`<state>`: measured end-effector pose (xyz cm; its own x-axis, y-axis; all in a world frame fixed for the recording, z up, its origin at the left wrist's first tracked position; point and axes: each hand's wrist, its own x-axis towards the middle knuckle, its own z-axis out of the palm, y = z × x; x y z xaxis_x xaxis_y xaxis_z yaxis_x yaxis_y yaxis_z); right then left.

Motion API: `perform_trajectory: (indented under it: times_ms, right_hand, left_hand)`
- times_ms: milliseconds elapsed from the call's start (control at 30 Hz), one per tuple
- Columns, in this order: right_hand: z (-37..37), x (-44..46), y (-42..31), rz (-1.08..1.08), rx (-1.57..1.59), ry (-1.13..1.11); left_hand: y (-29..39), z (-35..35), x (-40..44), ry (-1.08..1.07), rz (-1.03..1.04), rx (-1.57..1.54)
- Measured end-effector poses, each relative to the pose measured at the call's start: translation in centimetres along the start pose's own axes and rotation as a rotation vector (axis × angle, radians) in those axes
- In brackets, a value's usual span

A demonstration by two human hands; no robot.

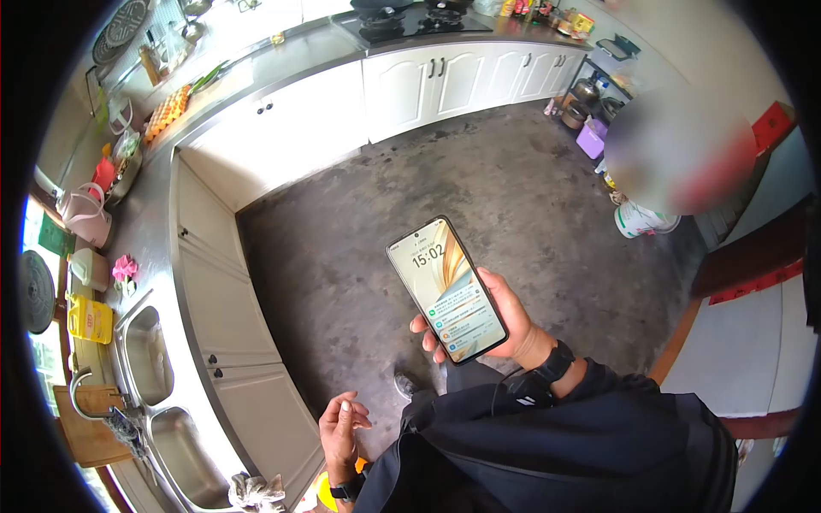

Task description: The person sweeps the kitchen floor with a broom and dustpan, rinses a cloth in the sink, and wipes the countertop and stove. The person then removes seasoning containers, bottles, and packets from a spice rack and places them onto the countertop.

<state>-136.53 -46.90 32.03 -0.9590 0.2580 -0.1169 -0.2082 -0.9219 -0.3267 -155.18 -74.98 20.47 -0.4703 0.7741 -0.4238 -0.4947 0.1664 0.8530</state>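
Observation:
My right hand is wrapped round a smartphone, its thumb side at the right edge and its fingertips showing at the left edge. The phone is upright, and its lit lock screen shows 15:02 above several notifications. A dark band sits on the right wrist. Lower down, my left hand hangs in front of the cabinet doors with loosely bent fingers and nothing visible in it. A black band is round the left wrist. Beneath the phone, one shoe shows on the dark floor.
Along the left runs a counter with a double sink, a yellow jug, a pink kettle and an egg tray. A gas stove is at the back. A white bucket and a purple bin stand at right.

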Motion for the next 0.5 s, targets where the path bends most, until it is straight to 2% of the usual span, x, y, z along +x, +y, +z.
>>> perform_trajectory:
  times_ms: [200,367,500]
  right_hand:
    - [-1.0,5.9,-0.5,0.124,0.017,-0.059]
    - [-1.8,12.0,-2.7,0.271,0.036,-0.146]
    - [-1.3,15.6,-4.8,0.368,0.042,-0.185]
  left_hand:
    - [0.0,-2.4,-0.9,0.173,0.004,-0.041]
    - [0.6,-2.2,-0.5,0.339,0.073,-0.075]
    - [1.0,-0.6,0.3,0.455,0.040,-0.141]
